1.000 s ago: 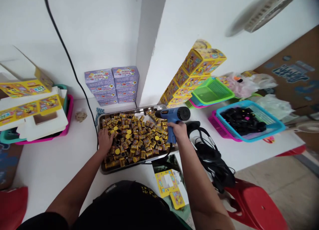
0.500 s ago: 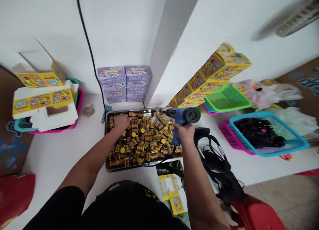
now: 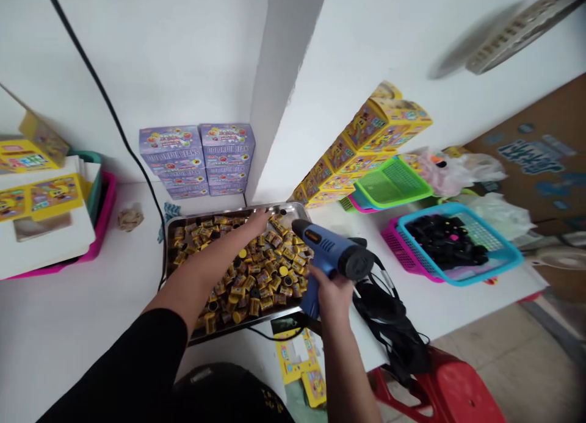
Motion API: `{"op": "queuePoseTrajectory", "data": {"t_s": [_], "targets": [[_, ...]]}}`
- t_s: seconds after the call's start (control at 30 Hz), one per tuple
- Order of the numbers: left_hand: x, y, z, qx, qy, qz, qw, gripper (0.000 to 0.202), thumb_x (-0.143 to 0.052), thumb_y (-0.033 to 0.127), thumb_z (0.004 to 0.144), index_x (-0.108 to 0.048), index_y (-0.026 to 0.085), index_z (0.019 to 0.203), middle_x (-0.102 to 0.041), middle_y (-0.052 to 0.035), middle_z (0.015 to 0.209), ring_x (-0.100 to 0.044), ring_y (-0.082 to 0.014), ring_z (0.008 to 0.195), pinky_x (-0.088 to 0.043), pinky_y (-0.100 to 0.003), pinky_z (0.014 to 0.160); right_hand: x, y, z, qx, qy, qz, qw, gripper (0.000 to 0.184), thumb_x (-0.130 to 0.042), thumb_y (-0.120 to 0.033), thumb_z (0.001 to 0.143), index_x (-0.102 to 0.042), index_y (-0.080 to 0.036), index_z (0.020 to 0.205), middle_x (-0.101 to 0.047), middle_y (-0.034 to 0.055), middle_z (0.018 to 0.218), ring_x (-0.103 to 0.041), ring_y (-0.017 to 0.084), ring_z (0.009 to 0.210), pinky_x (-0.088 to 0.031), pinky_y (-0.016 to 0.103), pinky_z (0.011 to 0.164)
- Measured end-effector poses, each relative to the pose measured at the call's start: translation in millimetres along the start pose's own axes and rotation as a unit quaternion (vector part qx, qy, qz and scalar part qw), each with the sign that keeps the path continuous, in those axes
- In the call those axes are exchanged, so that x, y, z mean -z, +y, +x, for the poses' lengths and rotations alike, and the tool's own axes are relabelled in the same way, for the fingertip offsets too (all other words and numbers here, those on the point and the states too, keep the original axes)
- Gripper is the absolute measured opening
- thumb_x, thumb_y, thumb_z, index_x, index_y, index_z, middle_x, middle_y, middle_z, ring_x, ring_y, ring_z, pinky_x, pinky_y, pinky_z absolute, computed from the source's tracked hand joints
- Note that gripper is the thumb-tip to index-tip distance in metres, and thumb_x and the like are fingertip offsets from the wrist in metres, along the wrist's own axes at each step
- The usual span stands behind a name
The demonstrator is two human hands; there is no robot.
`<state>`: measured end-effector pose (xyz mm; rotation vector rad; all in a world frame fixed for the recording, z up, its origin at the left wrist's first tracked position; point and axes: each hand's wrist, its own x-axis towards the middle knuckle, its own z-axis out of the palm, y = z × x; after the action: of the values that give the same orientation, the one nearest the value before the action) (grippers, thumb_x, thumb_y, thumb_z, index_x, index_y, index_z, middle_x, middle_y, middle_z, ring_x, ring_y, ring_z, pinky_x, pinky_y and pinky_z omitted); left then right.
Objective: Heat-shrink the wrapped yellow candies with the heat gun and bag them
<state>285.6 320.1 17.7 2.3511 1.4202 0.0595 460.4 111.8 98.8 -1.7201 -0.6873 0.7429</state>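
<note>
My right hand is closed round the handle of a blue heat gun, its dark nozzle pointing up and left over the right part of a metal tray. Small yellow-labelled tubs, some with yellow and some with dark lids, lie heaped in the tray. My left hand reaches across them to the tray's far side. Its fingers look stretched out low among the tubs, though the fingertips are small and partly hidden. A black cord runs below the heat gun at the tray's near edge.
Purple boxes stand against the wall behind the tray. Right of the pillar are stacked yellow boxes, a green basket and a blue basket of black pieces. Headphones lie nearby. A red stool stands below.
My left hand has moved right along the tray's far side, over the tubs. The heat gun has come nearer to me and tilted, still in my right hand. The view has shifted right.
</note>
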Motion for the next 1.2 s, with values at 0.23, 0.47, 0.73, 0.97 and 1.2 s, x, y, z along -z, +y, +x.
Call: {"op": "queuePoseTrajectory", "data": {"t_s": [0.23, 0.47, 0.73, 0.97, 1.2], "targets": [[-21.8, 25, 41, 0.057, -0.025, -0.009, 0.998, 0.037, -0.051, 0.005, 0.092, -0.069, 0.014, 0.124, -0.063, -0.0218, 0.124, -0.063, -0.0325, 0.114, -0.052, -0.044, 0.096, 58, 12, -47, -0.114, 0.025, -0.008, 0.993, 0.047, -0.091, -0.046, 0.056, -0.069, -0.019, 0.088, -0.078, 0.0117, 0.085, -0.074, 0.035, 0.068, -0.065, 0.047, 0.064], [-17.4, 9, -62, 0.06, 0.162, -0.052, 0.984, 0.029, -0.043, 0.031, 0.108, -0.068, 0.016, 0.109, -0.062, -0.0141, 0.111, -0.061, -0.0252, 0.109, -0.05, -0.036, 0.096, 58, 19, -64, -0.143, -0.017, 0.03, 0.989, 0.053, -0.094, -0.044, 0.051, -0.07, -0.018, 0.09, -0.078, 0.0107, 0.083, -0.071, 0.03, 0.061, -0.063, 0.043, 0.056], [-27.9, -85, -212, 0.164, 0.229, -0.075, 0.957, 0.025, -0.053, 0.034, 0.104, -0.068, 0.019, 0.116, -0.066, -0.0121, 0.119, -0.058, -0.0256, 0.12, -0.044, -0.039, 0.111, 27, 19, -80, -0.122, -0.185, -0.038, 0.974, 0.046, -0.091, -0.047, 0.054, -0.071, -0.019, 0.085, -0.076, 0.0084, 0.074, -0.071, 0.029, 0.062, -0.062, 0.041, 0.059], [-11.4, -126, -175, 0.368, 0.141, -0.072, 0.916, 0.056, -0.051, 0.05, 0.103, -0.056, 0.014, 0.146, -0.046, -0.0227, 0.156, -0.047, -0.036, 0.142, -0.04, -0.047, 0.116, 19, 0, -96, -0.125, -0.187, -0.069, 0.972, 0.049, -0.092, -0.047, 0.049, -0.073, -0.016, 0.082, -0.075, 0.0092, 0.068, -0.072, 0.031, 0.063, -0.061, 0.04, 0.059], [-33.1, -49, -175, 0.24, 0.076, -0.083, 0.964, 0.065, -0.055, 0.053, 0.1, -0.049, 0.015, 0.153, -0.043, -0.0212, 0.161, -0.035, -0.041, 0.151, -0.042, -0.055, 0.114, 29, 4, -113, -0.086, -0.166, -0.097, 0.978, 0.05, -0.087, -0.052, 0.054, -0.074, -0.015, 0.084, -0.075, 0.0096, 0.07, -0.073, 0.031, 0.064, -0.061, 0.04, 0.062]]}}
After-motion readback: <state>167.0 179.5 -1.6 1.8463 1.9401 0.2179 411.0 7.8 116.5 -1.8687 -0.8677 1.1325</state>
